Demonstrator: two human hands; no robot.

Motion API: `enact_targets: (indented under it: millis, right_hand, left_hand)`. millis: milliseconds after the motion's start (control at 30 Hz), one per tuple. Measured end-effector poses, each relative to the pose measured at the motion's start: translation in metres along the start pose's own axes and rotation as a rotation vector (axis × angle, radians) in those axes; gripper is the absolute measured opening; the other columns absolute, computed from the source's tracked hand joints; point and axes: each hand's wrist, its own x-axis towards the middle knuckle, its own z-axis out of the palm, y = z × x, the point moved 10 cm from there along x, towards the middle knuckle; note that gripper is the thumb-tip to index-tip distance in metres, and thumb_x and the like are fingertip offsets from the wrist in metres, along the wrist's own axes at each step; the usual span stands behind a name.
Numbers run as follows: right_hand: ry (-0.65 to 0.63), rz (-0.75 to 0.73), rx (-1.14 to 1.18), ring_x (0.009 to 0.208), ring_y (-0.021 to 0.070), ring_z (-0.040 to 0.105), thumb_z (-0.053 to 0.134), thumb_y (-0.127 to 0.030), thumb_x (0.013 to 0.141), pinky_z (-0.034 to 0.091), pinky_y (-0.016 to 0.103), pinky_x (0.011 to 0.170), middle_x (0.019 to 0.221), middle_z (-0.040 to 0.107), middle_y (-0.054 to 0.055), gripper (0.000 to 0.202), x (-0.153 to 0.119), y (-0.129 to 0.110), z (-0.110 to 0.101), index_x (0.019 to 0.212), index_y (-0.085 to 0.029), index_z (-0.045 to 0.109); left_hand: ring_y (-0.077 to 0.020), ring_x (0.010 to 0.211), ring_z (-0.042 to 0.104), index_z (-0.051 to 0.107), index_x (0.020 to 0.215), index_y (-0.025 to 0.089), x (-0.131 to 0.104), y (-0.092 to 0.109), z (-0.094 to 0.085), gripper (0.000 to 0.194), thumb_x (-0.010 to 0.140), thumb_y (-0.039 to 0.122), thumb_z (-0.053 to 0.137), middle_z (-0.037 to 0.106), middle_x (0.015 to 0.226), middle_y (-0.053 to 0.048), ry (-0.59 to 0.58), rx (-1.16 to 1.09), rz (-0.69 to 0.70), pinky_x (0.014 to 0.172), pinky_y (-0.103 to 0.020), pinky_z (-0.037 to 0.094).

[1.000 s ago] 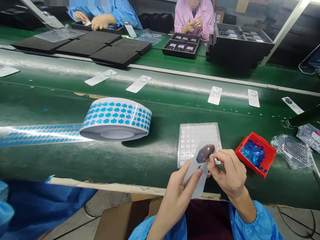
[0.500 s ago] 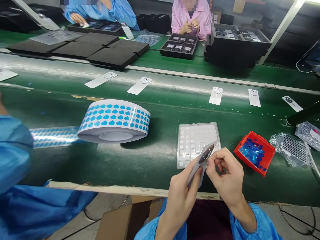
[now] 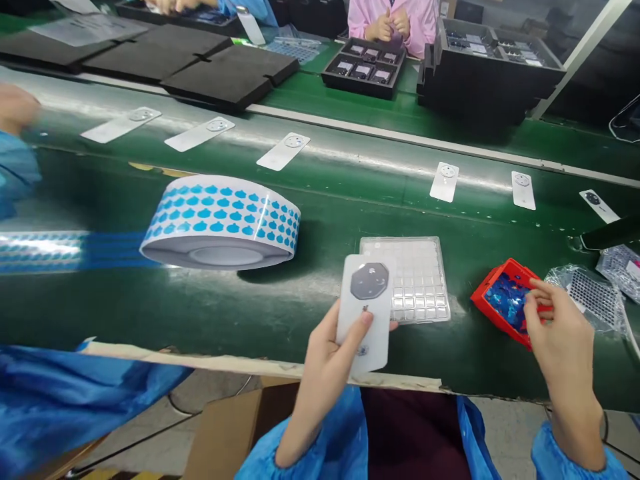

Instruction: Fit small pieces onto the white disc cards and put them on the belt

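My left hand [image 3: 327,353] grips a white phone back cover [image 3: 367,333], thumb on its face and fingers behind. The cover faces me, upright, with a dark octagonal camera area at the top. My right hand [image 3: 563,333] is over the right side of a red bin [image 3: 487,310] of small blue film pieces [image 3: 507,300]. Its fingers are curled and the thumb is close to the index finger; whatever may be between them is too small to make out. Behind the cover lies a clear plastic tray [image 3: 420,280] with small square pockets.
A large roll of blue-dotted labels [image 3: 225,213] stands left, its strip running leftward. White covers [image 3: 445,183] lie along the belt behind. Bubble-wrapped packs [image 3: 590,300] sit at right. A co-worker's hand [image 3: 17,107] reaches in at left; others work beyond by black trays [image 3: 367,67].
My right hand has moved away from the cover, rightward to the red bin. My left hand has turned the cover to face me. Another cover shows on the belt at left, near the co-worker's hand.
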Motion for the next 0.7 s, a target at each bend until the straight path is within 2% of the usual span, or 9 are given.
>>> enact_targets:
  millis: [67,133,233,300,400,533,600,700]
  right_hand:
    - [-0.141,-0.09,-0.114,0.116,0.0371,0.069,0.04,-0.054,0.107,0.056,0.051,0.092,0.129,0.07,0.018,0.047,0.0,0.013,0.014,0.104,-0.02,0.072]
    - [-0.202,-0.127,-0.189,0.127,0.041,0.064,0.035,-0.057,0.108,0.054,0.052,0.094,0.138,0.068,0.019,0.055,-0.003,0.017,0.017,0.097,-0.02,0.074]
    - [-0.199,-0.06,-0.312,0.1,0.0362,0.072,0.037,-0.055,0.11,0.05,0.044,0.069,0.118,0.076,0.014,0.051,-0.008,0.012,0.01,0.115,-0.021,0.074]
    - [-0.145,-0.068,-0.36,0.09,0.0338,0.071,0.039,-0.052,0.111,0.044,0.04,0.062,0.109,0.077,0.013,0.047,-0.008,-0.008,0.001,0.121,-0.02,0.073]
    - [-0.053,-0.163,-0.342,0.1,0.0345,0.068,0.042,-0.045,0.111,0.042,0.039,0.065,0.108,0.074,0.014,0.04,-0.003,-0.047,-0.005,0.108,-0.02,0.073]
    - [-0.022,-0.171,-0.222,0.083,0.0296,0.066,0.057,-0.043,0.107,0.041,0.039,0.061,0.092,0.069,0.01,0.024,0.008,-0.081,0.0,0.094,-0.024,0.062]
    - [-0.083,-0.215,-0.047,0.079,0.0262,0.066,0.06,-0.04,0.107,0.046,0.038,0.064,0.089,0.068,0.006,0.019,0.007,-0.104,0.016,0.096,-0.025,0.059]
    - [-0.321,-0.45,0.221,0.086,0.0224,0.068,0.055,-0.028,0.111,0.052,0.035,0.075,0.097,0.07,0.005,0.01,-0.015,-0.158,0.062,0.108,-0.024,0.063]
  left_hand:
    - [-0.0354,0.085,0.083,0.068,0.127,0.016,0.002,0.002,-0.019,0.057,0.089,0.057,0.083,0.083,0.098,-0.013,0.068,0.006,0.01,0.059,-0.029,0.065]
    - [-0.0361,0.086,0.083,0.068,0.127,0.016,0.001,0.004,-0.034,0.06,0.087,0.057,0.085,0.084,0.097,-0.013,0.13,0.002,0.005,0.057,-0.029,0.065]
    - [-0.0374,0.089,0.084,0.068,0.13,0.017,-0.001,0.005,-0.046,0.063,0.085,0.057,0.087,0.082,0.116,-0.016,0.187,-0.04,-0.014,0.06,-0.033,0.068]
    - [-0.038,0.09,0.084,0.068,0.131,0.017,-0.002,0.005,-0.049,0.065,0.084,0.057,0.088,0.079,0.126,-0.017,0.201,-0.063,-0.026,0.063,-0.036,0.07]
    - [-0.0397,0.094,0.083,0.067,0.132,0.016,-0.002,0.003,-0.05,0.067,0.084,0.057,0.087,0.077,0.13,-0.018,0.2,-0.072,-0.04,0.068,-0.039,0.072]
    - [-0.0406,0.099,0.082,0.067,0.134,0.016,-0.005,0.0,-0.051,0.065,0.087,0.057,0.085,0.079,0.127,-0.018,0.193,-0.071,-0.051,0.073,-0.042,0.073]
    - [-0.04,0.098,0.083,0.067,0.134,0.016,-0.005,-0.001,-0.051,0.064,0.087,0.057,0.084,0.079,0.126,-0.017,0.19,-0.083,-0.051,0.073,-0.043,0.073]
    - [-0.0388,0.093,0.083,0.068,0.13,0.016,-0.003,-0.005,-0.05,0.062,0.086,0.057,0.085,0.079,0.126,-0.018,0.16,-0.1,-0.045,0.071,-0.042,0.073]
